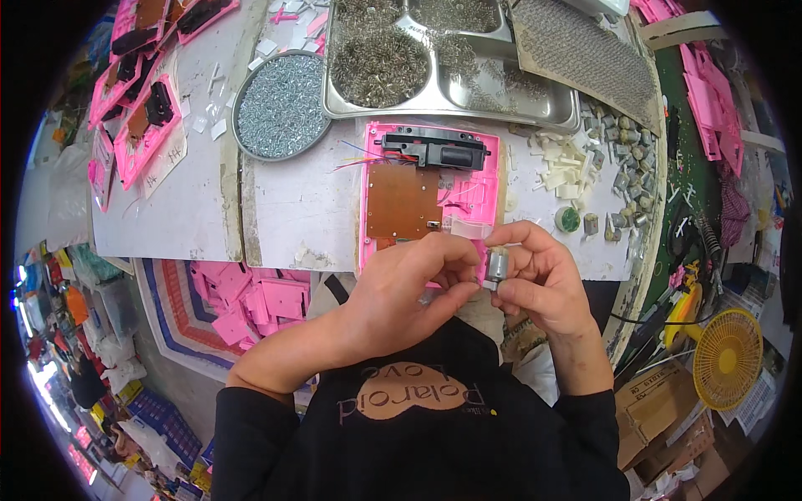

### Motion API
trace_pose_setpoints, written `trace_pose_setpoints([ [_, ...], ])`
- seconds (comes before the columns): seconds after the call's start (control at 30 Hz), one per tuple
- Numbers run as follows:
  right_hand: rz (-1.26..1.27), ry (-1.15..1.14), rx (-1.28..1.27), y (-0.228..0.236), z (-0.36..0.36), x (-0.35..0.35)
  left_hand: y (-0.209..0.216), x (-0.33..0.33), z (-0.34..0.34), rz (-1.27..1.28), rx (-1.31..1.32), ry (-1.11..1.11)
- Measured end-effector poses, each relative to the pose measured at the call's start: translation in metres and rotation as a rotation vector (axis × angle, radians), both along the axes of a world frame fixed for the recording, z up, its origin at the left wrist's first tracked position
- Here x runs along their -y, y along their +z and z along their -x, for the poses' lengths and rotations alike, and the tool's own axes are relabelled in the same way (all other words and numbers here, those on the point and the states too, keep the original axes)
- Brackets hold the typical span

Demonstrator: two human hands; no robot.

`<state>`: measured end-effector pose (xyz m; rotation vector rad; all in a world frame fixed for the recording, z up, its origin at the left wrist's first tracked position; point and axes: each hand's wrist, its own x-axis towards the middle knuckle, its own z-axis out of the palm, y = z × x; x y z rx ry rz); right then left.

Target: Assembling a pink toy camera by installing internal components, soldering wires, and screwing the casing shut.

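Observation:
My right hand grips a small silver motor between thumb and fingers, just over the near edge of the table. Close beside it, the thumb and fingertips of my left hand are pinched together at the motor's side; whatever they hold is too small to make out. Beneath and beyond my hands lies a pink plastic housing. Inside it are a brown circuit board, a long black plastic unit and thin coloured wires. My left hand covers the housing's near part.
A round tray of screws and a steel compartment tray of small metal parts stand beyond the housing. White plastic pieces and several motors lie at right. Pink housings pile up at left; a box of pink parts sits below.

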<state>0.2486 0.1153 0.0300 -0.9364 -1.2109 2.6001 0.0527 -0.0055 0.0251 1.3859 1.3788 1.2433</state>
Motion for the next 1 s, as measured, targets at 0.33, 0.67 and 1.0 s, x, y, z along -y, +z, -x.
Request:
trace_pose_setpoints([
  [0.33,-0.215,-0.04,0.033,0.0,0.003,0.013,-0.002,0.006,-0.004,-0.048,-0.016,0.046],
  [0.67,-0.961,0.157,0.119,0.018,0.007,-0.002,-0.012,0.001,0.004,-0.394,-0.341,0.06],
  [1.0,-1.493,0.013,-0.258,0.003,0.014,-0.001,-0.013,-0.004,0.003,-0.263,-0.12,0.067],
])
